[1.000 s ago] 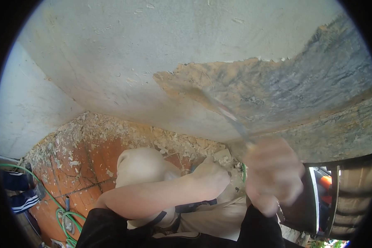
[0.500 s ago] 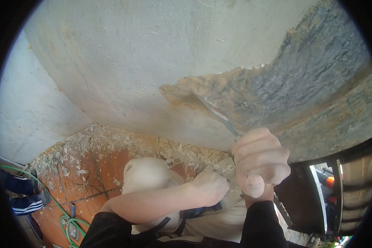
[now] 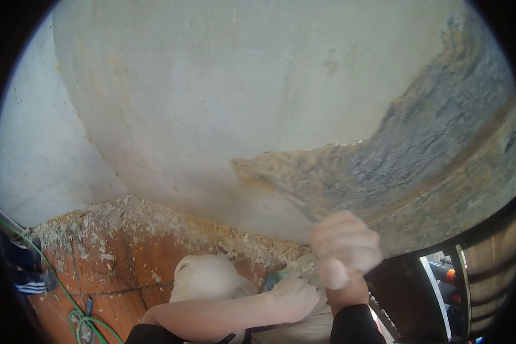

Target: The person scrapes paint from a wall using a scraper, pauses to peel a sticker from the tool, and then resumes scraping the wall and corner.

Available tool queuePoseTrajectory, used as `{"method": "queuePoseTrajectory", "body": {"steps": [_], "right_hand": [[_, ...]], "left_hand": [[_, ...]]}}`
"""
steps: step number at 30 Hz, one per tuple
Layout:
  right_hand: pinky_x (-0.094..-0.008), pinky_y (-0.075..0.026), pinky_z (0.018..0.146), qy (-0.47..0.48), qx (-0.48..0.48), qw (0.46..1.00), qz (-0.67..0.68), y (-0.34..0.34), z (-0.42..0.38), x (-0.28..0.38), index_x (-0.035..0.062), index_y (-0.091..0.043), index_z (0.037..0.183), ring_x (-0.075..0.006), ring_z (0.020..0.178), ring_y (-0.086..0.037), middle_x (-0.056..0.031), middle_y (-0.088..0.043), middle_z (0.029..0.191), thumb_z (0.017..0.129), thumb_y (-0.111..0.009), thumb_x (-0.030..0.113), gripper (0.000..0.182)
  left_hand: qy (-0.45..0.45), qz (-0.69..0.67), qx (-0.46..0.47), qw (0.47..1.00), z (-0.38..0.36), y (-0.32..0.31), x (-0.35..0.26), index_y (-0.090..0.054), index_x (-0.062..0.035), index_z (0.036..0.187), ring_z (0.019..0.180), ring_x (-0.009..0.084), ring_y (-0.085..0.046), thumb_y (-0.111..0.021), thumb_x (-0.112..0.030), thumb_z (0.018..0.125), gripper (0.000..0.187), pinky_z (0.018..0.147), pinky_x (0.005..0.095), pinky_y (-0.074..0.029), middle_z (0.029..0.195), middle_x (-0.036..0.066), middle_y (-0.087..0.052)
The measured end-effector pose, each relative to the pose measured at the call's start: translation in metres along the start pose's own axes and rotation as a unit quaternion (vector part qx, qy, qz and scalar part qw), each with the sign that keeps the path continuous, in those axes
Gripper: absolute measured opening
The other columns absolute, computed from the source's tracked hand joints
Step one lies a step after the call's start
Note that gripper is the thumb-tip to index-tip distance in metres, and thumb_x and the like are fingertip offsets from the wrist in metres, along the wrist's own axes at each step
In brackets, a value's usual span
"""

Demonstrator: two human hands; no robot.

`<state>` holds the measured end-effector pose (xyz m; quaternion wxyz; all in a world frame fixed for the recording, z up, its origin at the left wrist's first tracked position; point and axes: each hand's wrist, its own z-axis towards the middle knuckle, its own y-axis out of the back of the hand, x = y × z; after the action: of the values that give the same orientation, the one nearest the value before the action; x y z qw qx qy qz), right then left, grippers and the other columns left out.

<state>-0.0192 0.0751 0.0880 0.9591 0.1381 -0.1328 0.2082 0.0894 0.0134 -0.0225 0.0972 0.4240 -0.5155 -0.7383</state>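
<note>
My right hand (image 3: 347,249) is closed in a fist around a scraper, its handle hidden in my fingers. The scraper's thin metal blade (image 3: 295,199) points up and left, against the lower edge of the bare patch (image 3: 384,163) in the wall. That patch is rough, grey and tan, where the smooth pale coating (image 3: 212,103) has come off. My left hand (image 3: 295,297) is closed beside my bent knee (image 3: 206,279), its forearm crossing my lap. Whatever it holds, if anything, is hidden.
Flakes and crumbs of plaster (image 3: 132,215) lie along the wall's foot on terracotta tiles (image 3: 103,264). A green hose (image 3: 57,281) coils at lower left, near the dark, striped trouser leg (image 3: 31,281) of another person. A dark panel (image 3: 404,286) stands at right.
The view has tilted upward, so the wall sits lower in the frame. My right hand and the scraper appear lower and slightly left, blurred by motion. My left hand stays by my knee.
</note>
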Motion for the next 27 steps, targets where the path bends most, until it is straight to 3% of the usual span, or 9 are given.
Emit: {"method": "queuePoseTrajectory", "body": {"steps": [2,5,8,10,13,17,20,24,27], "right_hand": [[-0.0303,-0.049,0.056,-0.047,0.014,0.999,-0.02,-0.003,-0.007,-0.011,0.0048,-0.053,0.053,-0.0195,0.052,-0.058,-0.0037,-0.056,0.054,0.077,-0.065,0.007,0.026],[-0.03,-0.049,0.057,-0.155,0.109,0.982,-0.007,-0.022,-0.025,-0.039,0.0055,-0.052,0.053,-0.0197,0.05,-0.058,-0.0043,-0.057,0.054,0.081,-0.064,0.012,0.031],[-0.0297,-0.046,0.05,-0.036,0.021,0.999,-0.008,-0.015,-0.003,-0.013,0.0066,-0.047,0.052,-0.0183,0.043,-0.052,-0.0032,-0.053,0.052,0.084,-0.063,0.01,0.035],[-0.0304,-0.043,0.047,-0.016,-0.013,0.998,0.053,-0.021,0.002,-0.011,0.0049,-0.048,0.055,-0.0185,0.038,-0.047,-0.0027,-0.051,0.052,0.084,-0.064,0.008,0.034],[-0.0298,-0.045,0.049,-0.073,0.126,0.987,0.062,-0.022,0.005,-0.018,0.0029,-0.052,0.059,-0.0189,0.038,-0.051,-0.0031,-0.053,0.051,0.086,-0.062,0.02,0.034],[-0.0313,-0.046,0.05,-0.027,-0.007,1.0,-0.011,-0.015,0.009,0.007,0.0056,-0.052,0.056,-0.0215,0.049,-0.056,-0.005,-0.061,0.062,0.077,-0.067,0.023,0.031],[-0.0342,-0.048,0.053,-0.14,0.088,0.984,-0.066,-0.021,0.007,-0.009,0.006,-0.051,0.054,-0.0229,0.055,-0.058,-0.006,-0.061,0.067,0.077,-0.067,0.024,0.033],[-0.0339,-0.047,0.054,-0.094,0.103,0.99,-0.013,-0.025,0.0,-0.009,0.0054,-0.051,0.056,-0.0228,0.055,-0.058,-0.0056,-0.059,0.066,0.079,-0.069,0.025,0.035],[-0.0296,-0.044,0.051,-0.057,-0.098,0.987,-0.118,-0.027,-0.008,0.014,0.0068,-0.048,0.055,-0.0194,0.048,-0.054,-0.0045,-0.055,0.056,0.077,-0.064,0.01,0.028]], "left_hand": [[0.016,0.042,-0.034,0.998,-0.001,-0.007,0.006,-0.069,-0.0062,0.076,0.068,0.0271,-0.068,-0.058,-0.021,0.081,0.02,0.073,0.0409,-0.047,0.07,0.012,-0.067],[-0.011,-0.047,0.134,0.99,0.006,0.046,0.009,-0.06,0.0038,0.095,0.072,0.0361,-0.064,-0.062,-0.015,0.082,0.023,0.066,0.0352,-0.049,0.075,0.018,-0.062],[0.007,0.052,-0.037,0.998,0.0,0.004,0.018,-0.069,-0.0077,0.078,0.066,0.0222,-0.067,-0.06,-0.018,0.08,0.014,0.071,0.0416,-0.047,0.072,0.008,-0.067],[0.049,0.025,0.073,0.996,-0.004,0.033,0.005,-0.067,-0.0049,0.079,0.068,0.0227,-0.066,-0.059,-0.017,0.079,0.015,0.069,0.0376,-0.048,0.074,0.01,-0.067],[-0.082,-0.006,0.005,0.997,-0.008,0.035,0.006,-0.066,-0.0056,0.079,0.069,0.0201,-0.065,-0.059,-0.016,0.078,0.012,0.066,0.0353,-0.047,0.075,0.012,-0.066],[-0.067,0.003,-0.001,0.998,-0.012,0.031,0.007,-0.066,-0.0055,0.08,0.068,0.0194,-0.063,-0.059,-0.015,0.078,0.012,0.065,0.0343,-0.047,0.074,0.01,-0.064],[-0.054,-0.004,0.004,0.999,-0.014,0.033,0.011,-0.066,-0.0055,0.08,0.066,0.0186,-0.06,-0.059,-0.013,0.077,0.011,0.064,0.0333,-0.046,0.073,0.009,-0.061],[-0.048,0.026,0.005,0.998,-0.017,0.03,0.01,-0.065,-0.0055,0.08,0.064,0.0176,-0.057,-0.058,-0.012,0.077,0.01,0.063,0.032,-0.046,0.071,0.007,-0.058],[-0.007,0.028,-0.005,1.0,-0.002,0.035,0.013,-0.065,-0.0054,0.08,0.063,0.0169,-0.055,-0.058,-0.011,0.077,0.01,0.062,0.0309,-0.045,0.07,0.006,-0.056]]}}
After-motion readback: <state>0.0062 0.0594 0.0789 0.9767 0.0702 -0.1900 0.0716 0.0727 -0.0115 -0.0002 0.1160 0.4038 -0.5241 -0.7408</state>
